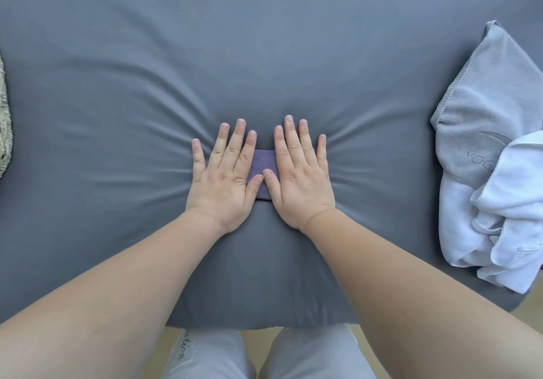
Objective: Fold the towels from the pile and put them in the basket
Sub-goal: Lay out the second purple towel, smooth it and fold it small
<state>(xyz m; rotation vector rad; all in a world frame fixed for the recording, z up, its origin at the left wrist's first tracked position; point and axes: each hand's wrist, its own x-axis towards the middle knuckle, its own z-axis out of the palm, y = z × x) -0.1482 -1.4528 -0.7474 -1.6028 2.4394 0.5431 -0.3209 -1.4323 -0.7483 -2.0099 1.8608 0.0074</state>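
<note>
Left hand and right hand are pressing a folded purple towel into the bed.
The bed's grey sheet is creasing around them; a grey towel and a white towel are lying heaped at its right edge; both hands are lying spread, palms down, thumbs touching over the towel.

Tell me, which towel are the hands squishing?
The small purple towel, pressed flat under the left hand and right hand. The grey towel and white towel lie untouched, piled off to the right.
</note>
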